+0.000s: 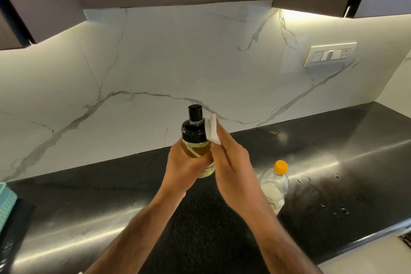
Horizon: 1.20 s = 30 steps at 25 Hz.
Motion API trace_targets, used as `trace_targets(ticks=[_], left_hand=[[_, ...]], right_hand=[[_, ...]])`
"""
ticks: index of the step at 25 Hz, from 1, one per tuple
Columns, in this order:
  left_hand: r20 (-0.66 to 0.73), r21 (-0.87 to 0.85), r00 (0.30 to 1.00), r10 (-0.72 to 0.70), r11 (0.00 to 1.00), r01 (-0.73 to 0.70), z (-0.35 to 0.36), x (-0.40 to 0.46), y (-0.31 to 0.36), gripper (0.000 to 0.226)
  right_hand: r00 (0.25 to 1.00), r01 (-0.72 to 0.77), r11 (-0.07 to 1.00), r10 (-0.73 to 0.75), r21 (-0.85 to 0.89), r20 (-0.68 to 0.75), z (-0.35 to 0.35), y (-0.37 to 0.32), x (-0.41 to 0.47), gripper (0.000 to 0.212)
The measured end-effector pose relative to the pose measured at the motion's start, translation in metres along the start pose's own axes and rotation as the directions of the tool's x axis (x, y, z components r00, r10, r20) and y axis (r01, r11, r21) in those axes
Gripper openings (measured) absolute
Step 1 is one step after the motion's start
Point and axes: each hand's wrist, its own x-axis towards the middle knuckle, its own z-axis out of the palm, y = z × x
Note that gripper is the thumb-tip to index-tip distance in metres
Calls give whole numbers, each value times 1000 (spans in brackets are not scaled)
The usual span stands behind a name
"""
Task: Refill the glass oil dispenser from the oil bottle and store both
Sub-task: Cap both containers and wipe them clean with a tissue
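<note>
Head view: the left hand (184,167) is wrapped round the glass oil dispenser (196,140), held upright above the counter (333,162), black pump top fitted, yellow oil visible inside. The right hand (231,169) pinches a white tissue (212,128) against the dispenser's collar, apparently wiping it. The oil bottle (274,182) stands capped on the counter just right of and below the right hand; its level is hard to read through the glare. Judgement: refilling and recapping appear complete; wiping is in hand; storing both vessels remains undone.
</note>
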Motion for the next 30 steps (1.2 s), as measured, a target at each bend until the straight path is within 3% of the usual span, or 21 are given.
trace_targets(ticks=[2, 5, 7, 10, 11, 12, 14, 16, 18, 21, 23, 25, 27, 30], left_hand=[[-77, 28, 997, 9, 1000, -7, 3, 3, 0, 33], [-142, 133, 989, 37, 991, -18, 1, 6, -5, 45], [-138, 171, 990, 37, 985, -13, -4, 7, -8, 34], [-131, 255, 991, 5, 967, 29, -12, 8, -9, 33], [-112, 319, 994, 14, 948, 23, -14, 8, -10, 34], [-95, 381, 995, 24, 925, 14, -14, 7, -11, 36], [-87, 438, 996, 34, 899, 7, -12, 5, -14, 37], [-103, 428, 993, 57, 904, -7, -6, 4, -10, 27], [-103, 435, 988, 119, 898, -63, -1, 4, -4, 20], [-114, 346, 986, 125, 935, -79, -10, 8, -3, 21], [-119, 224, 988, 95, 972, -66, -22, 14, -10, 23], [-97, 181, 995, 33, 983, -15, -36, 23, -13, 29], [26, 115, 997, -67, 991, 64, -45, 30, -15, 29], [378, -11, 923, -73, 996, 84, -54, 31, -21, 32]], right_hand=[[993, 84, 960, -104, -269, -61, 13, 1, -9, 67], [939, 228, 780, -335, -583, -81, 29, 13, -16, 84], [902, 318, 762, -427, -564, -68, 21, 10, -20, 66], [874, 327, 869, -428, -372, -230, -23, -25, -2, 34], [850, 347, 858, -458, -378, -259, -38, -37, 11, 28], [817, 389, 805, -526, -447, -237, -48, -44, 27, 23], [762, 465, 590, -646, -661, -41, -45, -49, 50, 22], [788, 473, 371, -584, -799, 195, -21, -35, 51, 27], [812, 489, 310, -505, -816, 295, -2, -20, 38, 27], [754, 581, 338, -565, -740, 334, -3, -3, 35, 32], [787, 598, 499, -516, -627, 339, -11, 8, 32, 33], [903, 430, 786, -365, -444, 228, -25, 16, 32, 30], [987, 152, 974, -141, -166, 75, -41, 23, 48, 27], [998, -55, 967, 59, 250, -9, -44, 29, 76, 18]])
